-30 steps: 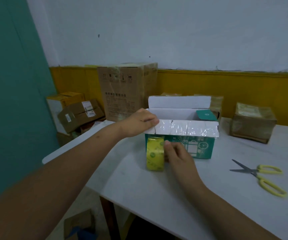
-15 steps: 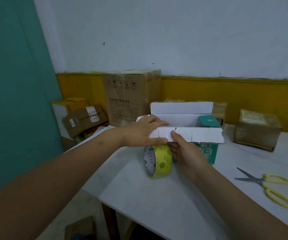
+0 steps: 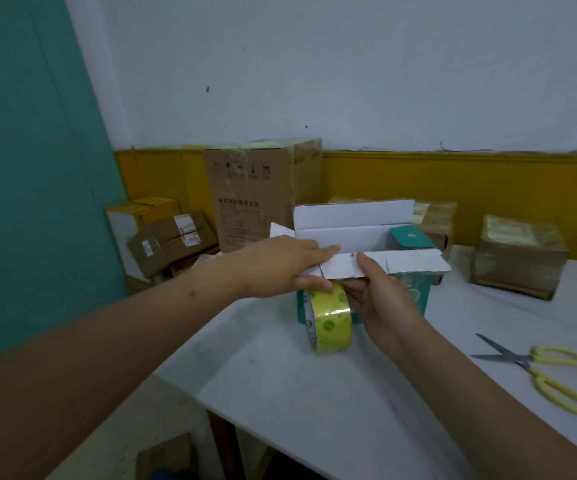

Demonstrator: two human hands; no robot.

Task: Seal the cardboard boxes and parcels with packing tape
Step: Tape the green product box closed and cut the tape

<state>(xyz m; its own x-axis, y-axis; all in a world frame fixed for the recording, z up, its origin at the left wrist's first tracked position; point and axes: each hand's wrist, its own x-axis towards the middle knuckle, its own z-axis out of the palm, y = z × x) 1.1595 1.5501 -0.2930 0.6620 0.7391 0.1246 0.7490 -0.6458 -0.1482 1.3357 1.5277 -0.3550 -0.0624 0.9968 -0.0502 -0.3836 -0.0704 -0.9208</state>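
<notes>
Brown cardboard cartons [image 3: 169,237] sit stacked low at your far left, beyond the table's edge. A tall brown carton [image 3: 263,199] stands just right of them against the yellow wall band. Your left hand [image 3: 280,268] reaches in over the white table [image 3: 297,403] and pinches the left end of the white front flap [image 3: 412,263] of the teal box [image 3: 418,296], fingers laid along the top, thumb underneath. The yellow tape roll [image 3: 334,322] stands on edge on the table, right in front of the teal box and below both of your hands; I can't tell whether any finger touches it. Your right hand [image 3: 380,303] grips the same flap near its middle, thumb on top and fingers beneath, so it sits roughly level over the open box. The rear flap [image 3: 349,216] stands upright behind. A tape-wrapped parcel [image 3: 434,223] sits just behind the box, and another wrapped parcel [image 3: 519,254] rests well apart to the right, near the wall. Yellow-handled scissors [image 3: 540,372] lie flat on the table at your far right, blades slightly parted and pointing left.
</notes>
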